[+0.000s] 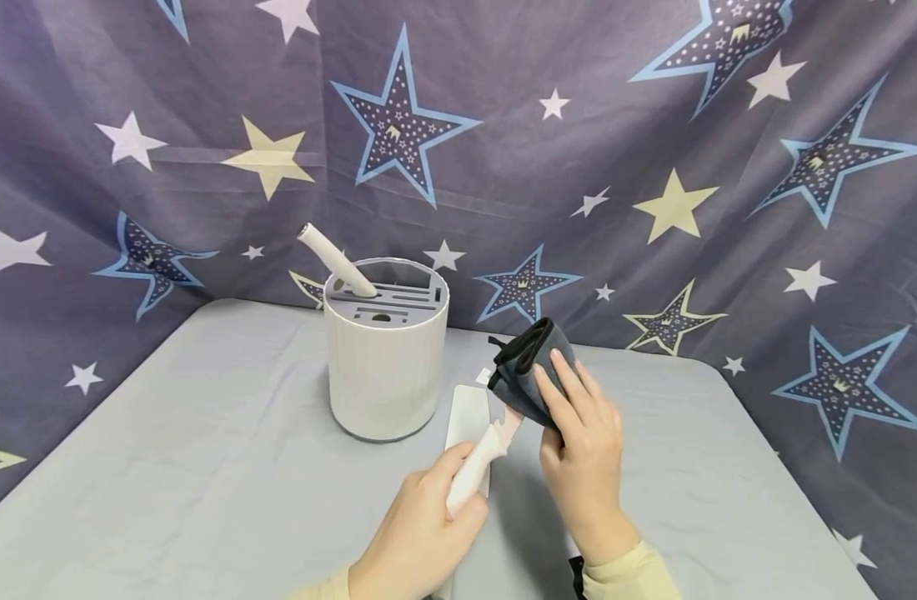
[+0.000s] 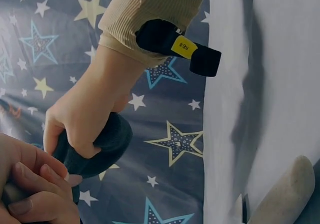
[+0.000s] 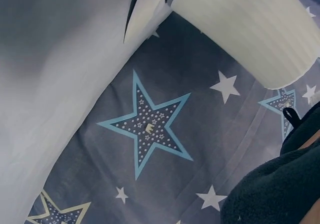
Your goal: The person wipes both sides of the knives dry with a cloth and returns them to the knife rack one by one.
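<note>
My left hand grips the white handle of a knife. A short pinkish stretch of its blade shows before it passes under a folded dark grey cloth with black edging. My right hand holds that cloth around the blade, fingers over its outer side. In the left wrist view, the right hand is above the left hand, with the cloth between. Beneath the knife, a flat pale piece lies on the table, partly hidden by my left hand.
A white round knife block with a grey slotted top stands left of the hands. One pale handle sticks up from it at a slant. The grey-covered table ends at a star-patterned curtain.
</note>
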Demonstrator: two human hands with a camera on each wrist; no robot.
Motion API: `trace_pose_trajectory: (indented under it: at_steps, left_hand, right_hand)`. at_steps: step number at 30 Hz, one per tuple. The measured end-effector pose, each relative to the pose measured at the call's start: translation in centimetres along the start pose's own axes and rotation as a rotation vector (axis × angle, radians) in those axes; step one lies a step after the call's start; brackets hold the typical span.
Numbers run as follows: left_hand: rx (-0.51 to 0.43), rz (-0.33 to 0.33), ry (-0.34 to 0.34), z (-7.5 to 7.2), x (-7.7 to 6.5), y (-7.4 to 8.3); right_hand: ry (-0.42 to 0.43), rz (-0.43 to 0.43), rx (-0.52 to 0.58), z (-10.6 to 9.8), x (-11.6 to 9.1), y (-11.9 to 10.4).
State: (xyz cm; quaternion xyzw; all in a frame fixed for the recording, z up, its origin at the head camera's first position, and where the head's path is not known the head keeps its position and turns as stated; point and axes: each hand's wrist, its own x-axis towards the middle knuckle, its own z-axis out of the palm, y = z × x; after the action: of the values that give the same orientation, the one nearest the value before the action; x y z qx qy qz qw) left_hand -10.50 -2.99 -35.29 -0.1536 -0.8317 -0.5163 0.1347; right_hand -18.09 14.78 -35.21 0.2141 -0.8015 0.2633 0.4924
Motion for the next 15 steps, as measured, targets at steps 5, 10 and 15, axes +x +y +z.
trace_pose_trajectory:
  at_steps: [5,10,15]
  left_hand:
    - [0.005,-0.003,0.002,0.1,0.2,-0.2]
    - [0.015,-0.005,0.013,0.2,0.4,-0.3]
    - [0.023,0.001,0.03,0.2,0.5,-0.4]
  right_hand:
    - [-0.012,-0.013,0.013,0.1,-0.4,-0.6]
    - [-0.023,-0.014,0.026,0.2,-0.7,-1.3]
    - [-0.032,0.013,0.051,0.1,-1.0,-2.0]
